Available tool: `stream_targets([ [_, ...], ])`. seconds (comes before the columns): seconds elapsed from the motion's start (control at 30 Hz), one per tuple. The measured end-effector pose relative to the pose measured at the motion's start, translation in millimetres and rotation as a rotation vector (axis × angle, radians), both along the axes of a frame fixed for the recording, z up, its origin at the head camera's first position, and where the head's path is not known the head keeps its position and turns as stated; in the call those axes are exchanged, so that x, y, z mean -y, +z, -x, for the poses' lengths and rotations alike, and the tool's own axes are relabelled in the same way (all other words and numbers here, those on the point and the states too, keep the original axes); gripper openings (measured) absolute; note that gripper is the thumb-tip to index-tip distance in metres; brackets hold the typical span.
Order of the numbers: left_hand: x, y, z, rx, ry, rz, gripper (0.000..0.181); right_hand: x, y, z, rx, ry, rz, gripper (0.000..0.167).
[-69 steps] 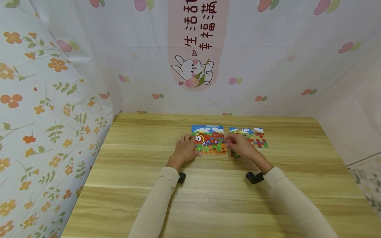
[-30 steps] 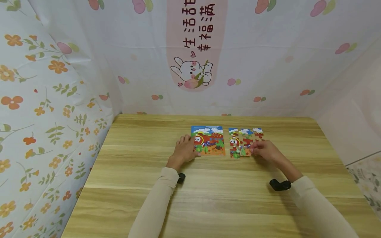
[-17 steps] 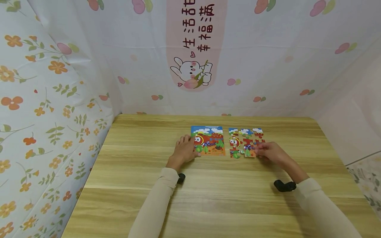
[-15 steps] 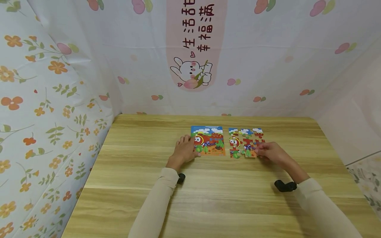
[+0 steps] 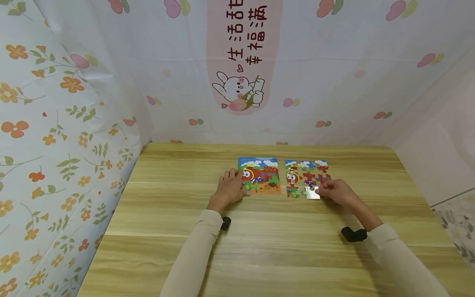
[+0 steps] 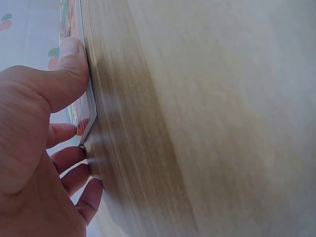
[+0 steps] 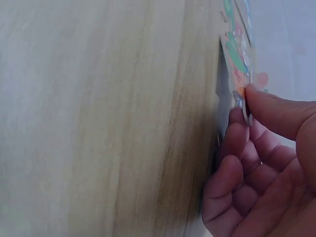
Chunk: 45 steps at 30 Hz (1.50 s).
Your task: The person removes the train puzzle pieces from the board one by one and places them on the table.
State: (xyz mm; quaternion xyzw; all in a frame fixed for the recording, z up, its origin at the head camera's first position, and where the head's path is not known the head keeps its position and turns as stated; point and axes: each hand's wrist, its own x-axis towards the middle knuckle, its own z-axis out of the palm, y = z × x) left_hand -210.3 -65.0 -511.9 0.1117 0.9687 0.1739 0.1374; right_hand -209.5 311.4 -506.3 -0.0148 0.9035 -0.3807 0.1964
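Observation:
My left hand [image 5: 229,187] rests at the near left corner of a rectangular board [image 5: 261,173] printed with a red cartoon train. In the left wrist view, the thumb of that hand [image 6: 49,113] touches the edge of the board [image 6: 89,106], and the lower fingertips rest near the wood. A jigsaw puzzle piece [image 5: 312,193], bright with glare, is pinched between the thumb and fingers of my right hand [image 5: 338,192]. The right wrist view shows this puzzle piece [image 7: 236,57] edge-on, tilted above the table. Several jigsaw pieces [image 5: 292,177] lie in loose rows behind and left of it.
The wooden table [image 5: 237,247] extends in front of both hands. Patterned cloth [image 5: 178,82] hangs behind its far edge, with more floral cloth [image 5: 70,165] at the left. A black wrist mount [image 5: 353,234] sits under the right wrist.
From the board's right side, my right hand has moved right to the near right part of the loose pieces. The held piece has tilted into glare. My left hand stays put.

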Motion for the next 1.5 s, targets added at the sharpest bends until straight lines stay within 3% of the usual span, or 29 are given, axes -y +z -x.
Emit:
stream_targets([
  [0.23,0.1,0.0,-0.4,0.000,0.002,-0.009,0.083,4.4,-2.0,-2.1,-0.144,0.068,-0.182,0.021],
  [0.97,0.2,0.0,-1.4,-0.002,0.007,-0.029,0.083,2.2,-3.3,4.7,-0.239,0.158,-0.345,0.027],
  [1.3,-0.9,0.4,-0.7,0.005,-0.003,-0.003,0.084,13.5,7.5,8.6,-0.261,0.147,-0.296,0.030],
  [1.5,-2.7,4.3,0.8,0.052,-0.017,0.041,0.089,36.5,11.4,11.2,-0.258,0.162,-0.233,0.022],
])
